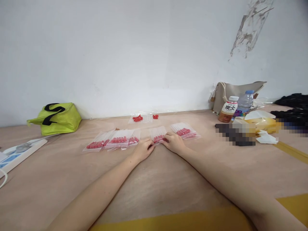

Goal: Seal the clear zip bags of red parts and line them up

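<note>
Between my two hands lies a clear zip bag [157, 132] with several small red tube-shaped pieces in it. My left hand [144, 149] is closed on the bag's near left corner. The near right corner is pinched by the fingers of my right hand [173, 142]. To the left, a spread of similar filled bags [119, 140] overlaps on the table. A smaller stack of filled bags [184, 131] sits just right of my right hand. Near the wall, loose red pieces [137, 118] rest on clear plastic, with a second small heap [155, 116] beside them.
A yellow-green bag [61, 118] and a white power strip [21, 155] are at the left. On the right stand a brown-and-white drink bottle [228, 109], a clear bottle [245, 102], a beige bag [240, 88] and a yellow tissue pack [262, 124]. The wall bounds the brown-covered table [154, 189].
</note>
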`<control>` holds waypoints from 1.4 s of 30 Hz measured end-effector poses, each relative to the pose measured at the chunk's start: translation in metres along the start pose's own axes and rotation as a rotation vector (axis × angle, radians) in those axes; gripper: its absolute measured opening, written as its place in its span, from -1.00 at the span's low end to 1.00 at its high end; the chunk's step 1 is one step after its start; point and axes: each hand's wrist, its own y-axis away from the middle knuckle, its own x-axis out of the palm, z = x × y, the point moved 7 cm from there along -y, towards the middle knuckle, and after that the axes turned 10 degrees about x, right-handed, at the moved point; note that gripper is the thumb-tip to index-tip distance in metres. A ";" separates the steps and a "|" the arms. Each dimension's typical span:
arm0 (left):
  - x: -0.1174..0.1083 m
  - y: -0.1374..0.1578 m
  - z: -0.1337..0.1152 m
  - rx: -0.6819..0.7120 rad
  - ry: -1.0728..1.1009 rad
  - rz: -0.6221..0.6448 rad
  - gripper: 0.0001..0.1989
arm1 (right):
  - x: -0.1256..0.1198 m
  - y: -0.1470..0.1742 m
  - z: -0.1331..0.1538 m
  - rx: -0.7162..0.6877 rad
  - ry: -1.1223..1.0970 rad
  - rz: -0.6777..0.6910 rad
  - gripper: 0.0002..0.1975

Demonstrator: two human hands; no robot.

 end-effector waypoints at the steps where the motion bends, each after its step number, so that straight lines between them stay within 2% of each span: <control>1: 0.000 -0.001 -0.002 0.009 -0.024 0.012 -0.87 | 0.000 0.000 0.000 -0.026 -0.052 -0.004 -0.84; 5: -0.007 -0.002 -0.006 0.033 -0.138 0.040 -0.86 | -0.006 0.004 -0.004 -0.159 -0.290 -0.030 -0.74; 7: -0.009 0.000 -0.006 0.059 -0.197 0.060 -0.85 | -0.008 0.008 -0.008 -0.210 -0.312 -0.041 -0.71; 12: -0.009 0.005 0.000 0.153 -0.287 0.094 -0.84 | -0.010 0.013 -0.007 -0.264 -0.027 -0.078 -0.80; 16: -0.008 0.007 0.004 0.205 -0.322 0.051 -0.87 | -0.009 0.013 -0.001 -0.288 0.157 -0.069 -0.77; 20: -0.008 0.008 0.005 0.261 -0.440 -0.005 -0.83 | -0.010 0.014 0.002 -0.326 0.194 -0.070 -0.76; 25: -0.005 0.010 0.002 0.341 -0.560 0.005 -0.84 | -0.014 0.014 -0.003 -0.341 0.279 -0.149 -0.74; 32: -0.006 0.006 -0.002 0.394 -0.555 0.039 -0.81 | -0.015 0.016 -0.002 -0.448 0.322 -0.172 -0.73; 37: -0.007 0.005 -0.001 0.373 -0.487 0.025 -0.79 | -0.016 0.014 -0.001 -0.417 0.298 -0.159 -0.73; 42: -0.007 0.002 -0.004 0.356 -0.478 0.009 -0.77 | -0.006 0.011 0.025 -0.418 0.249 -0.182 -0.78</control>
